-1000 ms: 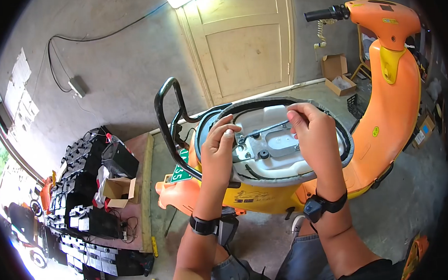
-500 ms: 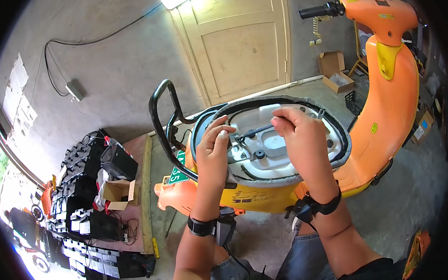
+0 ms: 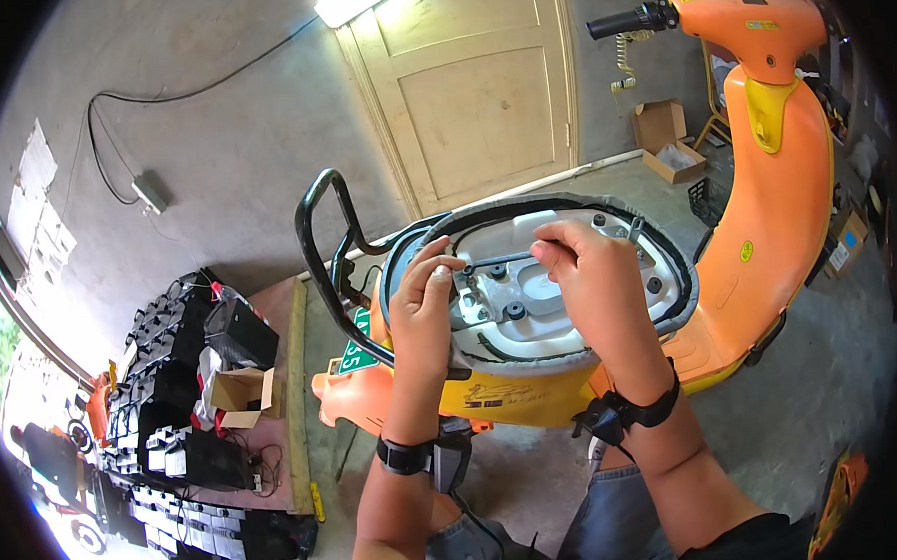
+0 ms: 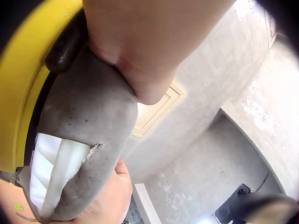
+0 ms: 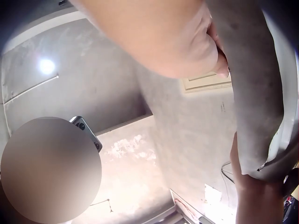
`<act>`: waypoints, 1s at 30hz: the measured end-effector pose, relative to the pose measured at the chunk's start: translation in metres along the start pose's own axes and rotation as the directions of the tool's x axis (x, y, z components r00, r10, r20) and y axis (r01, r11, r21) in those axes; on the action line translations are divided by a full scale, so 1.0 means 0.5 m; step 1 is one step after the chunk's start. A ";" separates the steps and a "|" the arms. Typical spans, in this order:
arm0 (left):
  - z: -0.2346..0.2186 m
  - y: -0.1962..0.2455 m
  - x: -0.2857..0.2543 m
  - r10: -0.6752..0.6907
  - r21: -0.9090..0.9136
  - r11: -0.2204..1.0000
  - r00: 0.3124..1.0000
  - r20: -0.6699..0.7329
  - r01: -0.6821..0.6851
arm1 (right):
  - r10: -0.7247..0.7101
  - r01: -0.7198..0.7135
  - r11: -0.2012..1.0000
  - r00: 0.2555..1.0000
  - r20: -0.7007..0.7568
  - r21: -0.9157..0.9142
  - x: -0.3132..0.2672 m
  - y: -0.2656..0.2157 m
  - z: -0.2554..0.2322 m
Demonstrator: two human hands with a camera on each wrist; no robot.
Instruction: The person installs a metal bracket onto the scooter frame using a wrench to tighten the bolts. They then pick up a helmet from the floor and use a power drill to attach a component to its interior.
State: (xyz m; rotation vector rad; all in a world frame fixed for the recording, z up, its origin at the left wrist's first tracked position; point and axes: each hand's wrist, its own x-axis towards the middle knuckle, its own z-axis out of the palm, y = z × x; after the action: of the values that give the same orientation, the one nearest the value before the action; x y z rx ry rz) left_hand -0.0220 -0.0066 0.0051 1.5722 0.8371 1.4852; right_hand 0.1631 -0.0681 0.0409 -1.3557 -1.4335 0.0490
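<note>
An upturned scooter seat with a grey cover (image 3: 682, 315) and white plastic underside (image 3: 521, 339) lies on the yellow-and-orange scooter body. Across its upper part runs a thin dark strip (image 3: 503, 261). My right hand (image 3: 601, 283) pinches the strip's right end between thumb and bent forefinger. At the left end, my left hand (image 3: 422, 306) pinches it with bent fingers, beside a metal bracket (image 3: 472, 304). The left wrist view shows the grey cover (image 4: 88, 102) hiding the left fingers. In the right wrist view, the cover (image 5: 254, 70) hides most of the right fingers.
A black grab rail (image 3: 306, 231) rises left of the seat; the scooter's handlebar (image 3: 627, 22) is at upper right. Black batteries (image 3: 157, 368) and an open carton (image 3: 241, 394) stand at left. Another carton (image 3: 668, 145) sits near the door (image 3: 491, 118).
My right hand has moved left, closer to my left hand. The strip has shifted left and lies flatter, its left end now at my left fingertips. The head view has turned slightly.
</note>
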 end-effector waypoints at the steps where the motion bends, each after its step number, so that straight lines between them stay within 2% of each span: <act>1: -0.001 -0.001 0.000 -0.014 -0.007 1.000 1.000 -0.001 0.014 | 0.015 -0.015 1.000 1.000 0.013 0.022 0.000 -0.004 -0.004; 3: -0.002 -0.005 0.001 -0.027 -0.013 1.000 1.000 -0.005 0.027 | 0.027 -0.029 0.999 0.999 0.028 0.044 0.000 -0.004 -0.005; 5: -0.003 -0.010 0.001 -0.009 0.002 1.000 1.000 -0.002 0.009 | 0.026 -0.024 0.999 0.999 0.044 -0.047 -0.002 0.003 -0.003; 9: -0.003 -0.008 0.002 0.006 -0.006 1.000 1.000 0.001 -0.006 | 0.022 -0.015 0.994 0.998 0.064 -0.105 0.000 0.006 -0.007; 11: 0.000 -0.003 0.000 -0.055 -0.043 0.998 0.998 0.001 0.055 | 0.046 -0.018 0.945 0.996 0.079 -0.327 0.001 0.007 -0.009; 15: 0.000 0.003 0.000 -0.036 -0.015 0.999 0.999 -0.001 0.035 | 0.090 -0.033 0.907 0.989 0.118 -0.419 0.002 0.018 -0.018; 17: 0.001 0.004 -0.001 -0.040 -0.016 0.999 0.999 -0.002 0.040 | 0.138 -0.016 0.865 0.969 0.205 -0.502 0.000 0.016 -0.029; 18: 0.001 0.004 -0.002 -0.044 -0.016 0.999 0.999 -0.003 0.044 | 0.139 -0.018 0.865 0.969 0.205 -0.502 0.000 0.019 -0.033; 21: -0.002 -0.008 0.000 -0.008 -0.008 1.000 1.000 0.000 0.008 | 0.217 -0.014 0.856 0.917 0.335 -0.518 0.005 0.024 -0.041; 25: -0.002 -0.010 0.001 0.008 -0.005 1.000 1.000 0.000 -0.008 | 0.226 -0.025 0.853 0.918 0.325 -0.521 0.004 0.020 -0.040; 30: -0.002 -0.009 0.002 -0.016 -0.011 1.000 1.000 0.004 0.016 | 0.266 0.031 0.805 0.874 0.406 -0.592 -0.003 -0.002 -0.037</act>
State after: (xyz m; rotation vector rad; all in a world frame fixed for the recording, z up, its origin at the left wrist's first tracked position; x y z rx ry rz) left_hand -0.0228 -0.0036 0.0015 1.5566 0.8364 1.4725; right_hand 0.1749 -0.0805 0.0477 -2.0552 -1.8615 0.0226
